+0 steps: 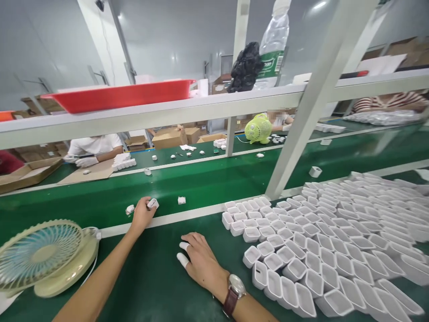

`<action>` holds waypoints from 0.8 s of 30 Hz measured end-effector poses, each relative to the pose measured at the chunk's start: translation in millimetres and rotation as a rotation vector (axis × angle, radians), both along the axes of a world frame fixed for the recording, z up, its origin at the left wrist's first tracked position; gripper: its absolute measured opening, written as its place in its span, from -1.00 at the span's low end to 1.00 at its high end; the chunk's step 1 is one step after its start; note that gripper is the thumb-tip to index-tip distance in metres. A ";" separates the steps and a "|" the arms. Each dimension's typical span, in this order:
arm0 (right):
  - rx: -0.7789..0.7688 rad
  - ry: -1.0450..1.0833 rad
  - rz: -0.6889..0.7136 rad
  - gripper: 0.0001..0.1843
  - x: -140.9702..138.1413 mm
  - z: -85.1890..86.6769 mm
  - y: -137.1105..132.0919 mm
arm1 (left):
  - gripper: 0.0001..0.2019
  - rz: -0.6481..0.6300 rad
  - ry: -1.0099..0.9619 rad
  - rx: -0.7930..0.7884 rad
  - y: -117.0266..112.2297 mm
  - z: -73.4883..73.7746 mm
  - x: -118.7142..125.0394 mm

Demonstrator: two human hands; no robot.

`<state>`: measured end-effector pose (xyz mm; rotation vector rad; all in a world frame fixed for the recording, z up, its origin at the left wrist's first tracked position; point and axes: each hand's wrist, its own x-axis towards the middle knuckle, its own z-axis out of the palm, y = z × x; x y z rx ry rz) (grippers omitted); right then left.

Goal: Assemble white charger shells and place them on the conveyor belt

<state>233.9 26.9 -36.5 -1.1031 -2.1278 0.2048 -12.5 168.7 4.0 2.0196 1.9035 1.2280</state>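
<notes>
The person's left hand [145, 212] holds a white case [153, 203] over the green conveyor [204, 183], right of the desk fan [45, 252]. Farther right of the fan, the right hand [201, 259] is loosely spread over the worktop [157, 273].

Premises: factory assembly floor. Evidence: a green conveyor belt [208, 183] bears small white parts [181, 200] between facing workbenches [161, 268]; open-topped white plastic cases [313, 259] stand in massed rows alongside; a gloved person [95, 146] is stationed opposite; cardboard boxes [169, 137] stand behind.
</notes>
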 end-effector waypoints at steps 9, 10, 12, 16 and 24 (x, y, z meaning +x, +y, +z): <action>-0.110 -0.035 0.006 -0.78 2.9 2.8 -0.7 | -0.62 -0.667 0.229 -0.032 -28.5 15.8 146.2; -0.129 -0.036 0.004 -0.76 3.5 2.0 -0.4 | -0.60 -0.796 0.319 -0.087 -33.2 16.4 164.1; -0.164 -0.034 0.010 -0.71 4.8 -0.4 0.7 | -0.65 -0.885 0.422 -0.163 -38.7 17.2 192.8; -0.179 -0.040 0.020 -0.58 6.6 -5.0 3.8 | -0.80 -0.854 0.431 -0.199 -39.5 18.8 215.8; -0.068 -0.053 0.034 -0.74 6.1 0.0 6.6 | -0.83 -0.647 0.199 -0.117 -64.2 32.7 135.5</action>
